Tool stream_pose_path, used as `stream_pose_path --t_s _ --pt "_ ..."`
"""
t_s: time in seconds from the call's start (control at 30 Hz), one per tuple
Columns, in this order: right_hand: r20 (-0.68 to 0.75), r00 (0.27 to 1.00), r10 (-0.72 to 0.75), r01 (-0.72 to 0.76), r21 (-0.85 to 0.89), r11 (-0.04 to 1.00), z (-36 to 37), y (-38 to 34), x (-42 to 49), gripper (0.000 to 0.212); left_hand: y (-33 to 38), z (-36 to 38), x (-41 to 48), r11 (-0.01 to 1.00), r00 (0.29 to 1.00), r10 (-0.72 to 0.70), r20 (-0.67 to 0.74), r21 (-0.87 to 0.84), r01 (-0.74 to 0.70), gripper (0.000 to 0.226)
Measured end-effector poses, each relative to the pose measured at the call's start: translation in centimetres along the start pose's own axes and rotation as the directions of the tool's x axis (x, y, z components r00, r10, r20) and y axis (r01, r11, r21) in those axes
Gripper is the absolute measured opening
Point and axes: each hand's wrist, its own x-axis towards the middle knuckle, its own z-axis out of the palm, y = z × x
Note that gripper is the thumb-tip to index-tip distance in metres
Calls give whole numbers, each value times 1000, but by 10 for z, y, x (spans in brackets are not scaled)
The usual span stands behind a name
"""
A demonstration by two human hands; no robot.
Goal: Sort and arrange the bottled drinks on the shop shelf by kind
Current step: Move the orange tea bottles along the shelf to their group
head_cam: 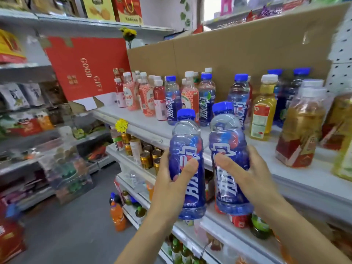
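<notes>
Left hand (176,181) grips one blue-labelled, blue-capped clear plastic bottle (185,138), right hand (249,174) grips a matching second bottle (226,134), both upright at frame centre before the white shelf (137,122), probably to group with the shelved blue-capped bottles (172,100).

The centre-left bottle (185,138) and centre-right bottle (226,134) are clear with blue caps and blue labels bearing white characters and red patches. Upper left, a red box (83,67) carries gold lettering. Behind is brown cardboard (238,54). At right, an amber bottle (266,96) has a white cap; the shelf (133,121) is white, its price tag (122,125) yellow
</notes>
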Motion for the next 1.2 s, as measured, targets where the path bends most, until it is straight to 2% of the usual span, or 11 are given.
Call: stream_pose_path --t_s 0.17,0.33,0.5,0.67,0.77,0.87,0.97,1.2 --pt "-102 995 3 -3 0 1000 65 6 34 57 9 -57 66 1000 991 -11 130 11 10 65" --pt "-200 980 -8 2 -34 999 89 8 51 51 8 -73 111 999 969 -21 245 -20 26 67" --pt "-333 940 -73 38 -110 993 76 3 64 53 1 -48 143 998 922 -11 386 -57 36 68" --pt "-484 861 -153 80 -167 983 42 -8 73 52 -5 2 167 997 880 27 474 -80 12 74" --pt "-559 804 -202 93 -218 971 23 -14 77 58 -7 36 181 994 859 59 509 -106 -6 62" --pt "-595 769 -232 87 -263 961 6 -18 80 60 -8 62 195 994 847 87 524 -102 -39 64" --pt "-618 742 -259 93 -288 953 -6 -15 85 61 -15 78 208 992 837 121 534 -94 -83 52" --pt "-576 762 -296 112 -333 936 -10 6 106 64 -35 80 227 979 793 200 576 -81 -188 66"
